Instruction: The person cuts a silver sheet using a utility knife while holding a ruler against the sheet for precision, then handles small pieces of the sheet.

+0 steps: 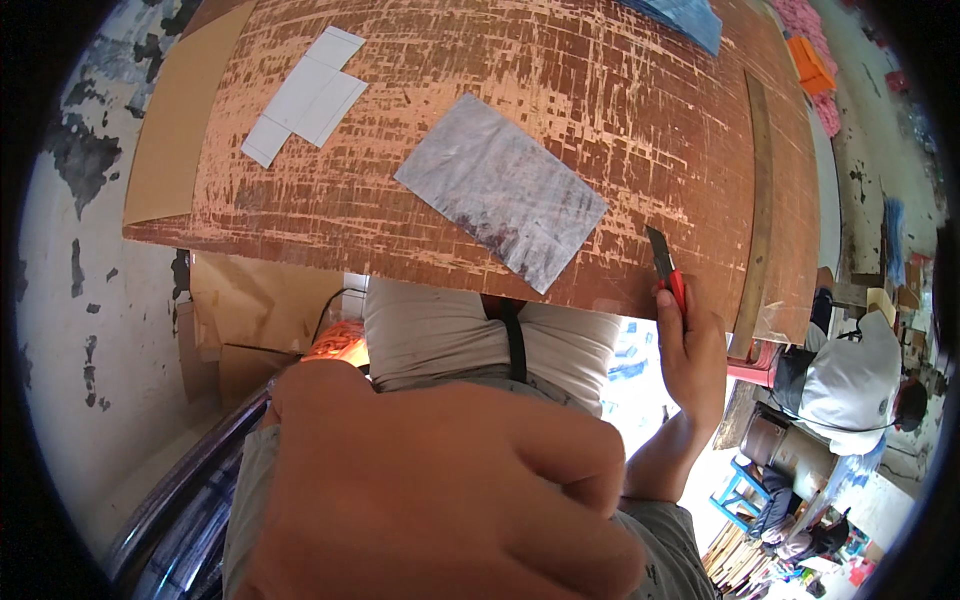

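My right hand (690, 350) grips a red utility knife (668, 270) with its dark blade out, at the near edge of a scratched brown wooden table (600, 90). A grey rectangular sheet (500, 188) lies on the table just left of the blade. My left hand (440, 490) is raised very close to the camera, fingers curled into a fist with nothing visible in it. It covers much of the lower view.
A white flat cut-out shape (305, 95) lies at the table's far left, beside a brown cardboard sheet (170, 120). A long wooden ruler (760, 200) lies along the right side. A blue sheet (690, 20) is at the far edge. Another person in white (850, 385) crouches at right.
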{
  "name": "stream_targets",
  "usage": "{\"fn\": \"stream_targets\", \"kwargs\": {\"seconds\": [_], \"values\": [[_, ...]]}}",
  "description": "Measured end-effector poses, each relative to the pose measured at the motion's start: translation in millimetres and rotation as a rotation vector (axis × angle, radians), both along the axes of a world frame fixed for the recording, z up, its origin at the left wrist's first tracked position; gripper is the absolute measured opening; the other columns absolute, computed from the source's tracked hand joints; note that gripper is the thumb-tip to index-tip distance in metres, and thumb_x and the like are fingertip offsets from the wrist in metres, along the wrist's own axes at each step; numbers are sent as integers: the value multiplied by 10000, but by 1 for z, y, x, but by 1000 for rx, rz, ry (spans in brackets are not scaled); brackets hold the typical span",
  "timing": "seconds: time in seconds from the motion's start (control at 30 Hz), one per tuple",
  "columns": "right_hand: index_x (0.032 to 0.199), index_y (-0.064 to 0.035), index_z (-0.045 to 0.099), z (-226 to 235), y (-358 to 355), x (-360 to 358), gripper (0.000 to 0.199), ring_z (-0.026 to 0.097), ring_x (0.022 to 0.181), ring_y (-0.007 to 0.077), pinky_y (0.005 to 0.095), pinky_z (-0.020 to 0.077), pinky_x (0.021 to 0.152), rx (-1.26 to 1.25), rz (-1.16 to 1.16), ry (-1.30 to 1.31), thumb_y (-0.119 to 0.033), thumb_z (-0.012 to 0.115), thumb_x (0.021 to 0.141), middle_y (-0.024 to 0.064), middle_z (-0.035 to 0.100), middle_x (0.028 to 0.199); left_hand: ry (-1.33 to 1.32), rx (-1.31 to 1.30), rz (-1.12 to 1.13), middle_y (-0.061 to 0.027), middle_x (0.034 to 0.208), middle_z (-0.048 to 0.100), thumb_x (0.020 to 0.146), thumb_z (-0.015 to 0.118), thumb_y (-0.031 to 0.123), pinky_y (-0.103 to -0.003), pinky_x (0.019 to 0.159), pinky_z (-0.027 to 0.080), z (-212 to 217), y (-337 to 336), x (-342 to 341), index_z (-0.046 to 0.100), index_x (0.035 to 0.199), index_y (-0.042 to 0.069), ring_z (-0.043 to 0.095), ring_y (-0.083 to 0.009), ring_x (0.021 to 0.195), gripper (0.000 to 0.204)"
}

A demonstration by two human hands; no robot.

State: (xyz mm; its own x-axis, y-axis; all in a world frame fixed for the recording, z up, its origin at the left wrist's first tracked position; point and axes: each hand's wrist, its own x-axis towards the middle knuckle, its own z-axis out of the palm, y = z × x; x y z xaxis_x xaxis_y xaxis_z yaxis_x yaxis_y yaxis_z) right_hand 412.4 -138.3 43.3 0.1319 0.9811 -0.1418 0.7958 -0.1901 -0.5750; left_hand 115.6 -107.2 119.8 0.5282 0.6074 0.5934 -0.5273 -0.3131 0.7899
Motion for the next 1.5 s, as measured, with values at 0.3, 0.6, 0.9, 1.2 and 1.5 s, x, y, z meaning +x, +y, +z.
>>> {"fn": "stream_targets", "kwargs": {"seconds": [0.3,0.6,0.9,1.2,1.5], "values": [[1137,-12,639,-5,-2,1,260,636,684,476,520,449,624,0,-14,23,-269,602,1153,251,625,752,9,21,-52,-98,1047,744,909,752,373,-439,891,544,2,5,-21,798,1155,62,705,-314,928,399],[1158,-11,659,-3,-1,0,248,638,677,457,510,454,625,-26,-22,-11,-250,592,1155,254,633,751,164,48,-73,-89,1019,751,880,774,363,-425,892,547,-9,34,-13,812,1143,62,707,-310,910,402],[1146,-14,647,-4,0,2,252,628,648,446,507,443,605,-14,-24,33,-262,598,1155,239,619,723,241,36,96,-80,990,758,850,797,353,-411,893,550,-6,21,-15,826,1130,61,708,-305,892,405],[1130,-11,642,-4,0,3,263,623,648,448,505,436,601,-15,2,23,-270,606,1153,237,609,722,1050,498,733,-130,1459,669,809,820,308,-530,1202,438,-113,80,-26,729,1425,96,599,-400,1373,657],[1129,1,655,-9,-2,5,252,625,657,455,519,452,619,20,-17,62,-248,616,1142,246,613,732,1232,447,684,-138,1625,529,803,882,398,-625,1300,282,-104,67,-22,652,1502,123,461,-404,1523,786]]}}
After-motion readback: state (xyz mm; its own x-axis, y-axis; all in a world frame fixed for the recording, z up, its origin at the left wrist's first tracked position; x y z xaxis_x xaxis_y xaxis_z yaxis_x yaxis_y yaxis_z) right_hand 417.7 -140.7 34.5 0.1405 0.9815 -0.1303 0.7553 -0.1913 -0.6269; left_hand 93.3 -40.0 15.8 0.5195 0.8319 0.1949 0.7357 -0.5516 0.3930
